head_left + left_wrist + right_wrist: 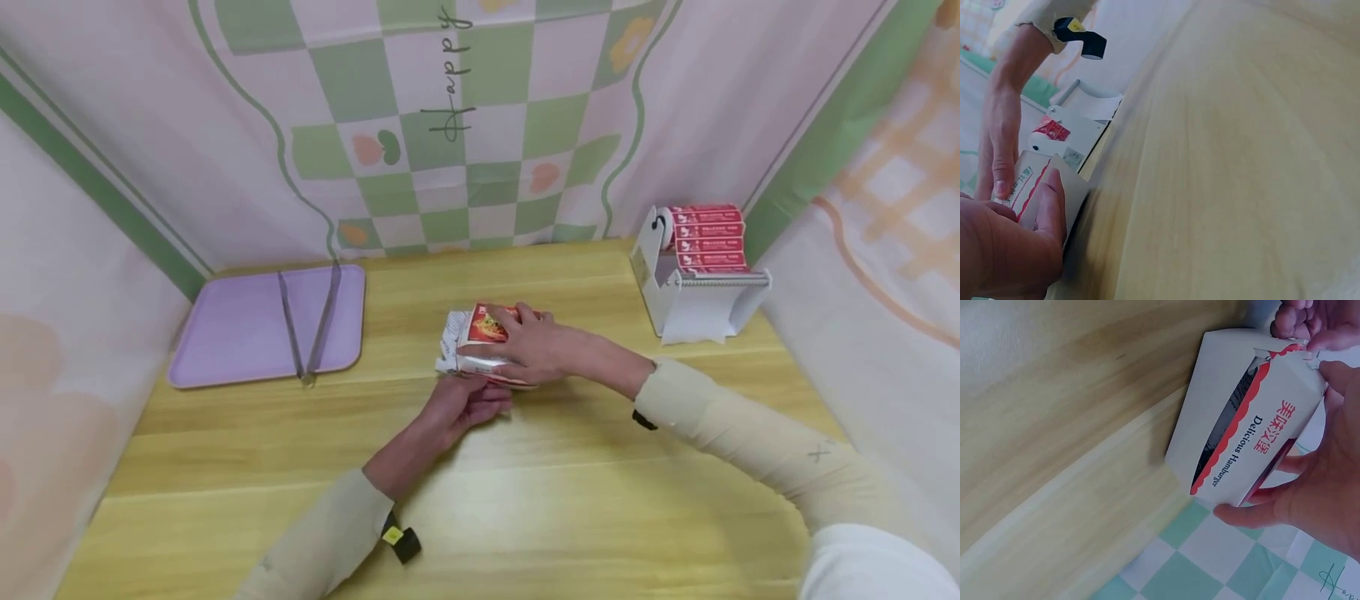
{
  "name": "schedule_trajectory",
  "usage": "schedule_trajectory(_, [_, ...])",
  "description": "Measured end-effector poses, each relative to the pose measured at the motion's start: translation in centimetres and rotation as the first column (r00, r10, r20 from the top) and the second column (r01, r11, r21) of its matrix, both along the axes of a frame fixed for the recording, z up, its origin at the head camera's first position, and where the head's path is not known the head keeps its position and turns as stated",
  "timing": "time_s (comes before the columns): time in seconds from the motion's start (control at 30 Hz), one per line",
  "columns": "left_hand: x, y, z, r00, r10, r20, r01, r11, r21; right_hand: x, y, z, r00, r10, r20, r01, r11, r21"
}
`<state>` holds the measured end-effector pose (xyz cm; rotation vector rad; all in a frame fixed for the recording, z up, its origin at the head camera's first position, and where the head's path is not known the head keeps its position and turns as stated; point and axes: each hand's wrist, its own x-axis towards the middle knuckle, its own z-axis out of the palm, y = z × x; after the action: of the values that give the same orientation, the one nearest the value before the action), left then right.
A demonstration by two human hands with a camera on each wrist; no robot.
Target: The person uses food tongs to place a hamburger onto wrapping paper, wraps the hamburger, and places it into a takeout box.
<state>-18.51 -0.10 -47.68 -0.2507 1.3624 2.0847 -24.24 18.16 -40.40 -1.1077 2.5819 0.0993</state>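
Note:
A white paper burger box (pixel 486 330) with red print and the words "Delicious Hamburger" (pixel 1241 431) lies in the middle of the wooden table (pixel 570 500). My right hand (pixel 536 350) lies over its top, its thumb and fingers wrapped round the box (pixel 1322 500). At the box's near edge my left hand (pixel 465 404) pinches the flap, with the thumb pressed on the white side (pixel 1050 200). In the right wrist view the flap stands slightly ajar, and something dark with print shows inside.
A purple tray (pixel 232 333) holding metal tongs (pixel 309 325) sits at the back left. At the back right stands a white dispenser (pixel 697 283) with a roll of red labels. Patterned cloth walls close in three sides.

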Motion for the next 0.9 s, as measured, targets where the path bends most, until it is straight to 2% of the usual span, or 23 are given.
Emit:
schedule_trajectory(0.23, [0.4, -0.3, -0.4, 1.000, -0.023, 0.019, 0.023, 0.999, -0.035, 0.3, -0.5, -0.3, 0.999, 0.030, -0.017, -0.030, 0.999, -0.013])
schedule_trajectory(0.57, [1.3, -0.2, -0.6, 0.999, 0.038, -0.004, -0.038, 0.999, 0.021, 0.3, -0.8, 0.0, 0.998, 0.056, -0.012, -0.056, 0.998, -0.009])
schedule_trajectory(0.9, [1.0, 0.7, -0.4, 1.000, -0.007, -0.006, 0.007, 1.000, -0.017, 0.5, 0.5, 0.0, 1.000, -0.003, -0.028, 0.004, 1.000, 0.020])
